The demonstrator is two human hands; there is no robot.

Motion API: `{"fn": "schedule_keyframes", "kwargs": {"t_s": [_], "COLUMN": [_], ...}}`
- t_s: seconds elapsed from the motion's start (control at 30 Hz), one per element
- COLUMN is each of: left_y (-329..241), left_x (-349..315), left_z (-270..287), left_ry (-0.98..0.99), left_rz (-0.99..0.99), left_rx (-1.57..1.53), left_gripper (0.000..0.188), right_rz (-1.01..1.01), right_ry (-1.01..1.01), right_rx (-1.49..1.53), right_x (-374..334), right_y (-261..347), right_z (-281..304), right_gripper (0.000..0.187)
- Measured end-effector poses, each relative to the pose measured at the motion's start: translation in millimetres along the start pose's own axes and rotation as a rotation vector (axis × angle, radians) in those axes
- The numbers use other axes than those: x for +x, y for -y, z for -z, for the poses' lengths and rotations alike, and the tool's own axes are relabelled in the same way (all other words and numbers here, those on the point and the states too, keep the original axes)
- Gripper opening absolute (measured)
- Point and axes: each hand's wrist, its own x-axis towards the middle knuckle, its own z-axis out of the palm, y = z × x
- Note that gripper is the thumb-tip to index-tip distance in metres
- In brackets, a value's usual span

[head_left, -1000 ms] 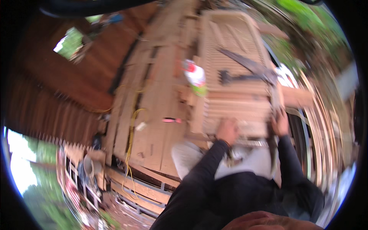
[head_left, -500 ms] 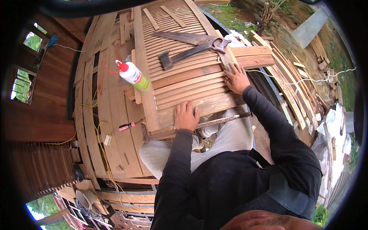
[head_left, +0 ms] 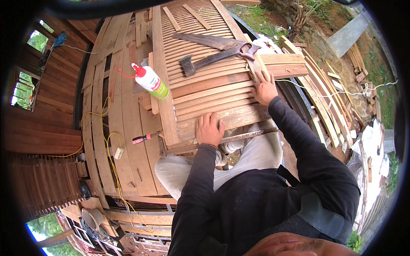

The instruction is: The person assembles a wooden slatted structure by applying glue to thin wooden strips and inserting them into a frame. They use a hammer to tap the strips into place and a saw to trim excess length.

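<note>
A slatted wooden louvre panel lies in front of me. Flat on its near rail rests my left hand, thumb apart from the fingers. My right hand touches the right-hand side rail near the slat ends, with its fingers stretched forward. Neither hand visibly grips anything. Beyond them, a handsaw and a hatchet lie across the slats. A white and green glue bottle with a red cap stands by the left side rail. Along the near edge runs a long metal bar, above my legs.
To the left, a pink-handled screwdriver and a yellow cord with a white socket block lie on the planks. Stacked timber and a white cable are on the right. Two loose strips rest on the far slats.
The view has shifted slightly. My right hand's fingers have moved a little on the side rail; my left hand stays on the near rail. The tools and bottle have not moved.
</note>
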Motion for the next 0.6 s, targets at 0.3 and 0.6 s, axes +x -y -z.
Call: {"fn": "schedule_keyframes", "kwargs": {"t_s": [0.3,0.6], "left_y": [-2.2,-2.8], "left_x": [0.3,0.6], "left_z": [-1.8,-4.9], "left_ry": [0.032,0.015], "left_rz": [0.000,0.004], "left_rx": [0.007,0.025], "left_gripper": [0.039,0.036], "right_rz": [0.021,0.084], "right_ry": [-0.162,-0.327], "right_rx": [0.206,0.320], "right_x": [-43.9,-50.9], "right_y": [-21.5,-39.2], "right_z": [-42.1,-43.0], "right_gripper": [0.053,0.053]}}
